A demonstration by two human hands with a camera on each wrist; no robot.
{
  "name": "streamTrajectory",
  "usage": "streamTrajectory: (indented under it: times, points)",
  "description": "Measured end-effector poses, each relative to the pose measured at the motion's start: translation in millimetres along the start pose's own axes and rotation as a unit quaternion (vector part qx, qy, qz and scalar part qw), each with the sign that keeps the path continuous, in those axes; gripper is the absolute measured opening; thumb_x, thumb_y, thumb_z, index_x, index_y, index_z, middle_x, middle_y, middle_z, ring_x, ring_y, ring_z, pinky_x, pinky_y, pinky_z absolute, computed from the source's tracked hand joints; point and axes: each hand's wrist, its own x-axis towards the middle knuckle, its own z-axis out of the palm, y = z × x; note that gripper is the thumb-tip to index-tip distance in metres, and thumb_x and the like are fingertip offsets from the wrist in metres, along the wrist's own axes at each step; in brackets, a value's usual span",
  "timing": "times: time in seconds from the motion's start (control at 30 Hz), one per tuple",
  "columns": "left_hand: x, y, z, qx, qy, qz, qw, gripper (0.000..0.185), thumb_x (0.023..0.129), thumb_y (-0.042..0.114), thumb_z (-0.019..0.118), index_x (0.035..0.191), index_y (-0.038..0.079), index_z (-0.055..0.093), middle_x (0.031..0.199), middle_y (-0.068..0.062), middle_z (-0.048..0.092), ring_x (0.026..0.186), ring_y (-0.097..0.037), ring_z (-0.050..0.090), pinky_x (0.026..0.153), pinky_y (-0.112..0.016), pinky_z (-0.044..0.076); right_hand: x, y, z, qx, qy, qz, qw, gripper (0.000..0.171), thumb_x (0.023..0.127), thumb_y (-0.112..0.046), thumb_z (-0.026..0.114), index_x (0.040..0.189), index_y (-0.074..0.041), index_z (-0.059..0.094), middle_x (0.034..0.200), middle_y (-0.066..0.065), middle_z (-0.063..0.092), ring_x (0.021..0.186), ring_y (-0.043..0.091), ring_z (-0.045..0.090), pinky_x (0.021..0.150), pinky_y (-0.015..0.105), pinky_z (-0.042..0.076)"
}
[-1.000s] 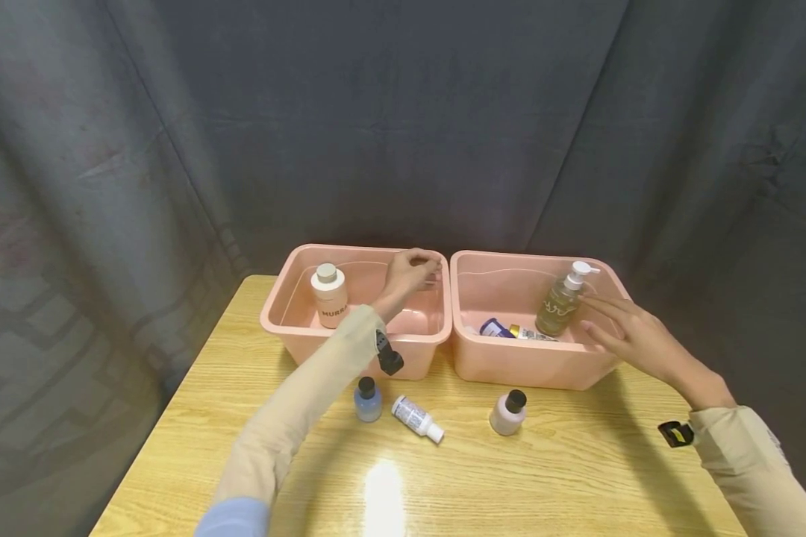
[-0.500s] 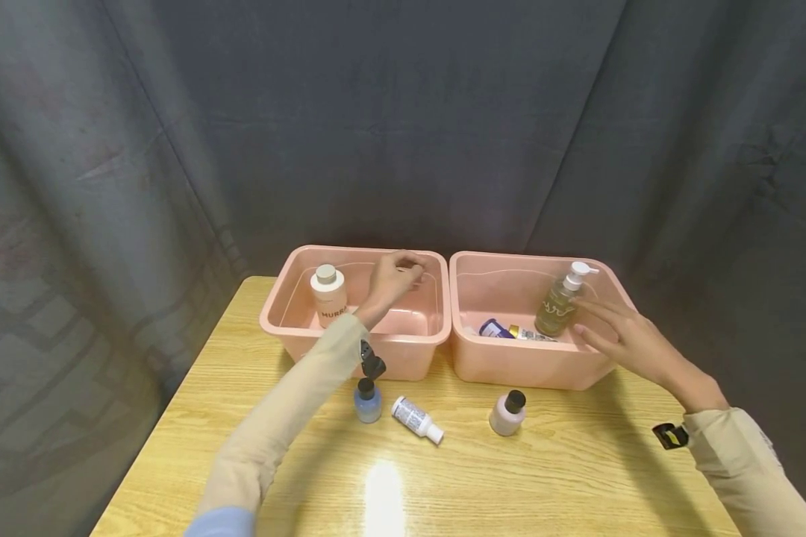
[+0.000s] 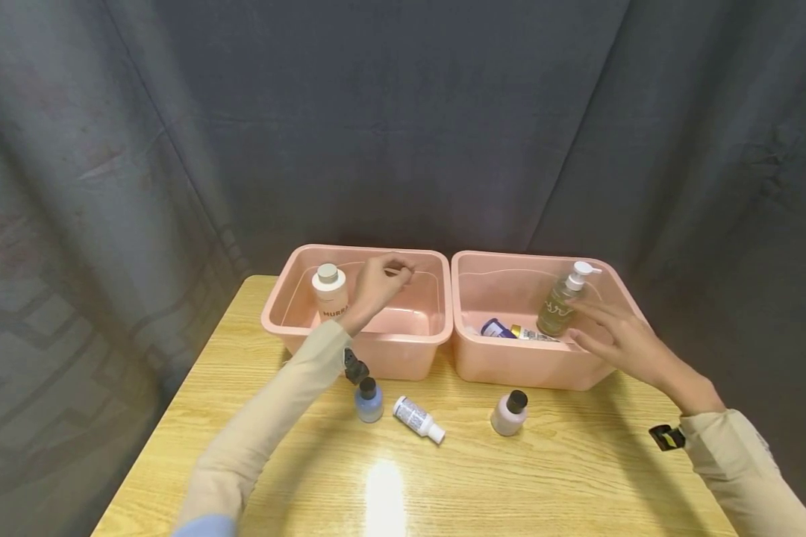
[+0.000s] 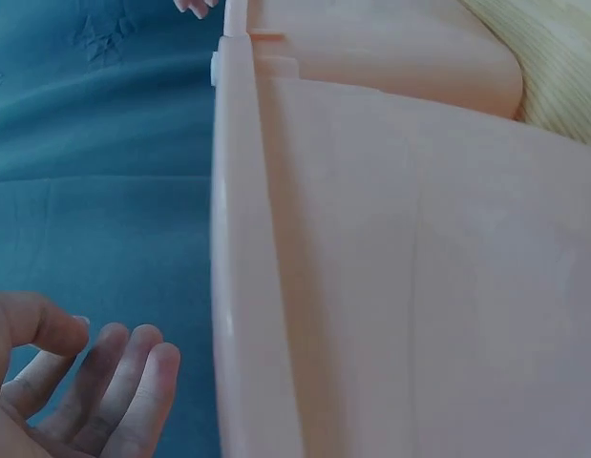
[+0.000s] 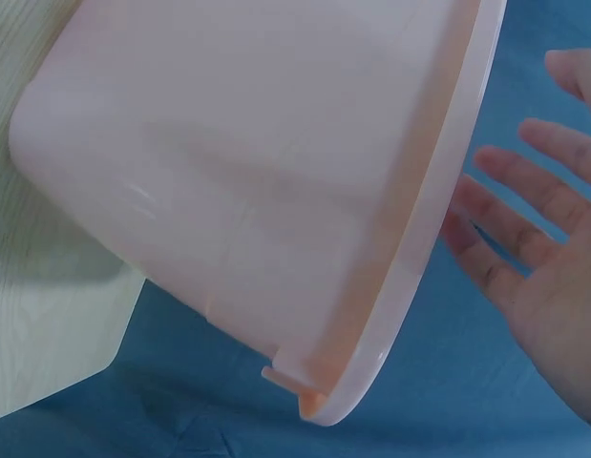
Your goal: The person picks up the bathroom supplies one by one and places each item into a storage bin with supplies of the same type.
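Over the left pink bin [image 3: 359,339] hovers my left hand [image 3: 378,285], its fingers loosely bent and nothing in them. In the left wrist view, the thumb and fingers [image 4: 114,391] show beside the bin's rim. Just left of that hand, a white bottle with a beige cap [image 3: 331,294] stands in the bin. My right hand [image 3: 625,341], fingers spread, is above the right end of the right pink bin [image 3: 520,365]. Its fingertips overlap a pump bottle [image 3: 554,312] standing inside. A dark blue container [image 3: 497,329] and a gold-capped tube [image 3: 530,334] lie beside the pump bottle.
On the wooden table [image 3: 483,485] in front of the bins stand a blue bottle with a black cap [image 3: 369,405] and a pale pink one [image 3: 507,418]. A small white bottle [image 3: 416,419] lies on its side between them. A grey curtain [image 3: 403,134] hangs behind.
My left hand has moved left over the left bin, toward the white bottle. The right hand has shifted slightly left. The bottles and bins have stayed in place.
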Motion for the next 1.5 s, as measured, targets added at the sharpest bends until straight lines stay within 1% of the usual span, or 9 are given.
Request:
streamTrajectory:
  times: [0.13, 0.43, 0.63, 0.73, 0.87, 0.93, 1.03, 1.17, 1.5]
  points:
    - [-4.0, -0.4, -6.0, -0.005, -0.002, -0.003, 1.0000, 0.017, 0.093, 0.007, 0.064, 0.105, 0.001, 0.073, 0.097, -0.011, 0.072, 0.085, -0.032, 0.071, 0.070, -0.032, 0.057, 1.0, -4.4, 2.0, 0.015, -0.002, -0.007, 1.000, 0.052, 0.084, -0.009, 0.078, 0.133, -0.001, 0.060, 0.132, 0.017, 0.061, 0.122, 0.044, 0.052, 0.103, 0.006, 0.021]
    - [-11.3, -10.0, -19.6, 0.064, 0.032, 0.043, 0.9965, 0.015, 0.092, 0.011, 0.065, 0.103, 0.005, 0.075, 0.102, -0.008, 0.073, 0.089, -0.024, 0.070, 0.076, -0.034, 0.057, 3.5, -14.7, 5.4, 0.010, -0.003, -0.028, 1.000, 0.056, 0.080, -0.006, 0.080, 0.132, -0.002, 0.061, 0.132, 0.016, 0.061, 0.121, 0.042, 0.054, 0.100, 0.003, 0.023]
    - [-16.7, -16.9, -30.1, 0.073, 0.055, 0.072, 0.9931, 0.017, 0.090, 0.006, 0.064, 0.102, 0.000, 0.074, 0.099, -0.011, 0.074, 0.087, -0.027, 0.071, 0.076, -0.036, 0.058, 2.6, -22.7, 5.5, 0.018, -0.018, -0.018, 1.000, 0.054, 0.084, -0.011, 0.079, 0.135, -0.006, 0.060, 0.135, 0.011, 0.059, 0.122, 0.035, 0.054, 0.097, 0.003, 0.026]
    - [-18.6, -19.8, -35.6, 0.076, 0.064, 0.084, 0.9915, 0.016, 0.089, 0.004, 0.065, 0.102, -0.001, 0.074, 0.098, -0.012, 0.074, 0.086, -0.028, 0.071, 0.078, -0.037, 0.058, 2.4, -26.1, 5.8, 0.017, -0.031, -0.013, 0.999, 0.056, 0.086, -0.014, 0.078, 0.137, -0.009, 0.058, 0.136, 0.010, 0.059, 0.119, 0.032, 0.056, 0.096, 0.009, 0.036]
    - [-21.1, -23.8, -41.4, 0.083, 0.069, 0.093, 0.9898, 0.016, 0.089, 0.004, 0.065, 0.101, -0.001, 0.074, 0.096, -0.013, 0.074, 0.085, -0.028, 0.072, 0.077, -0.036, 0.059, 2.9, -29.5, 6.9, 0.027, -0.044, -0.014, 0.999, 0.056, 0.087, -0.013, 0.077, 0.139, -0.009, 0.057, 0.137, 0.010, 0.058, 0.116, 0.028, 0.058, 0.086, 0.028, 0.055]
    - [-22.4, -26.7, -43.6, 0.091, 0.069, 0.096, 0.9888, 0.016, 0.089, 0.004, 0.065, 0.102, -0.001, 0.073, 0.096, -0.014, 0.074, 0.085, -0.027, 0.072, 0.077, -0.036, 0.059, 3.3, -31.3, 7.3, 0.041, -0.049, -0.015, 0.998, 0.055, 0.088, -0.012, 0.076, 0.139, -0.009, 0.057, 0.136, 0.009, 0.059, 0.115, 0.025, 0.058, 0.082, 0.038, 0.058]
    - [-24.3, -30.9, -46.4, 0.103, 0.070, 0.104, 0.9867, 0.017, 0.088, 0.002, 0.064, 0.102, -0.003, 0.072, 0.096, -0.015, 0.073, 0.086, -0.028, 0.071, 0.078, -0.038, 0.058, 3.2, -33.8, 7.8, 0.053, -0.055, -0.019, 0.997, 0.054, 0.088, -0.012, 0.076, 0.138, -0.009, 0.057, 0.136, 0.006, 0.059, 0.115, 0.021, 0.058, 0.081, 0.042, 0.058]
    - [-26.1, -37.0, -50.6, 0.124, 0.077, 0.120, 0.9819, 0.016, 0.087, 0.003, 0.066, 0.101, -0.001, 0.073, 0.096, -0.015, 0.073, 0.088, -0.031, 0.070, 0.080, -0.044, 0.057, 2.7, -36.0, 9.3, 0.054, -0.053, -0.030, 0.997, 0.053, 0.086, -0.011, 0.078, 0.136, -0.009, 0.060, 0.133, 0.007, 0.061, 0.111, 0.014, 0.059, 0.082, 0.027, 0.056]
    - [-36.3, -52.9, -69.2, 0.189, 0.096, 0.174, 0.9616, 0.022, 0.089, 0.016, 0.066, 0.105, 0.002, 0.072, 0.100, -0.013, 0.071, 0.098, -0.031, 0.064, 0.085, -0.046, 0.049, 2.4, -38.6, 13.2, 0.061, -0.052, -0.048, 0.996, 0.056, 0.081, -0.009, 0.082, 0.134, -0.008, 0.061, 0.133, 0.007, 0.061, 0.117, 0.012, 0.057, 0.087, 0.016, 0.050]
